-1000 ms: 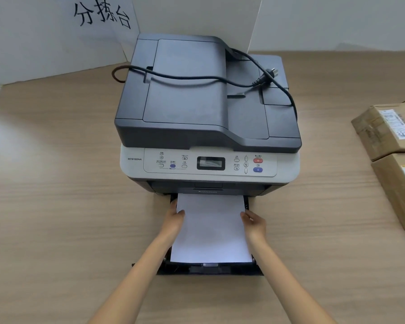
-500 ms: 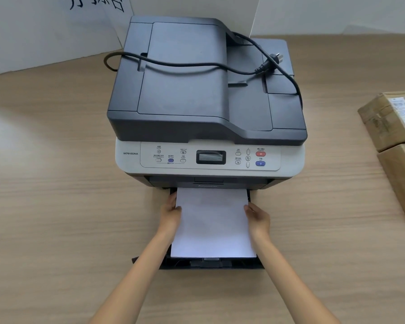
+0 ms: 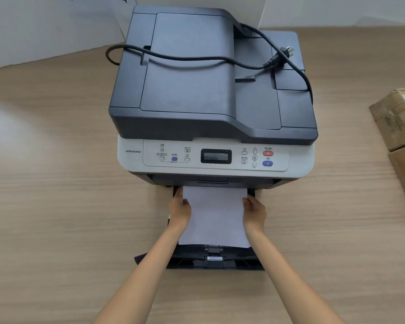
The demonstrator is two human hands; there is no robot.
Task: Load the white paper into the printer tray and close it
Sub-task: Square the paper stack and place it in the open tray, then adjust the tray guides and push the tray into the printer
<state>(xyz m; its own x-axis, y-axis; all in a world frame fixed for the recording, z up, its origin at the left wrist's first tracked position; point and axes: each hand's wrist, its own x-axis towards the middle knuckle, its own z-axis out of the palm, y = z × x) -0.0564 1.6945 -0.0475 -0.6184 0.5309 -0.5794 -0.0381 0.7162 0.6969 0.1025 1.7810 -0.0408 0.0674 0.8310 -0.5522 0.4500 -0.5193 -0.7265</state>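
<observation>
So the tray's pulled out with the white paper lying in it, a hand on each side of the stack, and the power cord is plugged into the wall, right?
Not quite. The head view shows the power cord lying loose across the printer lid, its plug resting there unplugged. The rest holds: the tray is pulled out, the white paper lies in it, with the left hand and right hand at its sides.

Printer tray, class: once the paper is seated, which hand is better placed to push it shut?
Neither clearly: left hand and right hand flank the white paper evenly; tray front centred.
</observation>
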